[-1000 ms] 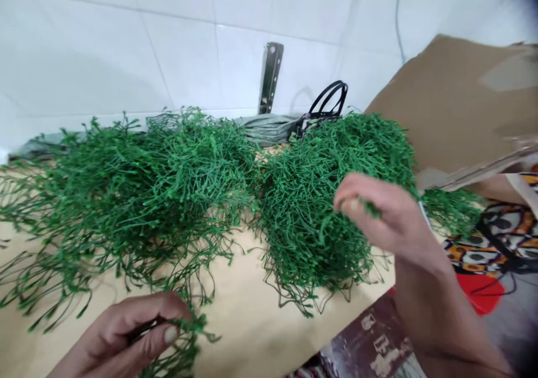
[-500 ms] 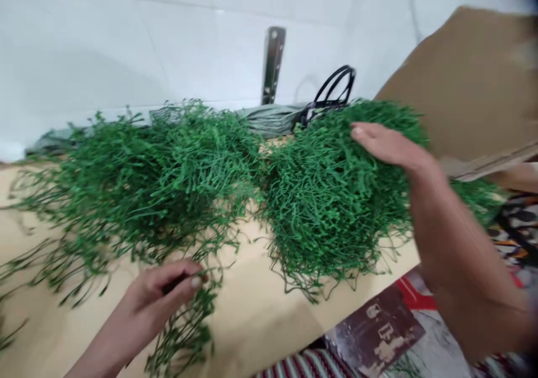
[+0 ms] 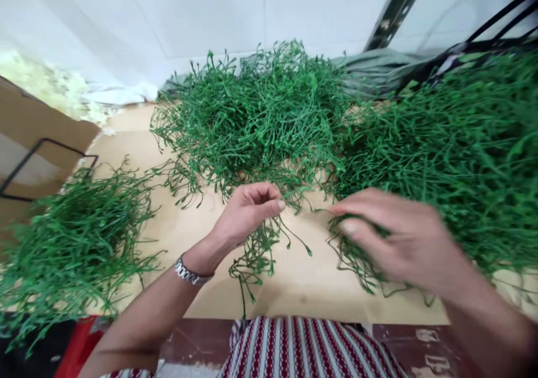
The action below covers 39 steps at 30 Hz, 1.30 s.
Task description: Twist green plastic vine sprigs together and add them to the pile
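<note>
Over the tan tabletop [image 3: 302, 288], the left hand [image 3: 256, 210] has thumb and forefinger closed on a small bunch of thin green sprigs [image 3: 256, 254], which dangles below the fingers, too tangled to count. Just to its right, the right hand [image 3: 390, 232] is blurred, thumb and forefinger slightly apart at the tips; whether it grips a stem cannot be told. One silvery watch [image 3: 191, 271] circles the left wrist.

Beyond the hands are three heaps of the same greenery: the left heap [image 3: 79, 243] well apart, the middle heap [image 3: 260, 114] touching the right heap [image 3: 462, 165]. Farther out come one cardboard box [image 3: 54, 120] with one black wire frame [image 3: 25, 162] before it, pale yellow flowers [image 3: 54, 86] behind, and one upright metal strip [image 3: 393, 16] against the wall [image 3: 218, 13].
</note>
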Each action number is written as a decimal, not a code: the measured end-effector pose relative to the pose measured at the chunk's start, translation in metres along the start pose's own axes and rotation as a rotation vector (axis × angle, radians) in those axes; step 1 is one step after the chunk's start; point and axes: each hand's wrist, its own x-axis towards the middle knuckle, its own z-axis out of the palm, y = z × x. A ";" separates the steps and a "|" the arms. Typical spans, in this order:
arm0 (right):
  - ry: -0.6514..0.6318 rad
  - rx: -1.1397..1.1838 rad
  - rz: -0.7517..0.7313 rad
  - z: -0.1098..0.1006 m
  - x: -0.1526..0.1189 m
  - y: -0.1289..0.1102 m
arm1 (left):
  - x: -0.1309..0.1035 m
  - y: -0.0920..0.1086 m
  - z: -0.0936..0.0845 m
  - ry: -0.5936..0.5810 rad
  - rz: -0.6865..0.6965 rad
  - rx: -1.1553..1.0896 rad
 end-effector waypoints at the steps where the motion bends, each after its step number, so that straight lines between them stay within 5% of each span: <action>1: -0.048 -0.001 0.003 0.015 0.003 -0.003 | 0.000 -0.001 0.003 0.007 0.032 -0.009; 7: -0.036 0.315 0.151 0.075 0.018 0.001 | -0.004 -0.009 0.018 0.018 0.169 -0.182; 11: 0.057 0.564 0.237 0.083 0.010 0.000 | -0.012 -0.011 0.018 -0.018 0.200 -0.163; 16: 0.067 0.559 0.318 0.083 0.002 -0.003 | -0.026 -0.007 0.004 0.187 0.393 0.172; 21: 0.117 0.458 0.252 0.083 0.002 -0.004 | -0.038 -0.006 0.004 0.073 0.217 0.335; 27: 0.112 0.157 0.081 0.085 -0.002 -0.001 | -0.038 -0.016 0.010 -0.017 0.070 0.247; 39: -0.113 0.053 -0.109 0.077 0.001 0.001 | -0.038 -0.013 -0.001 -0.258 0.003 0.421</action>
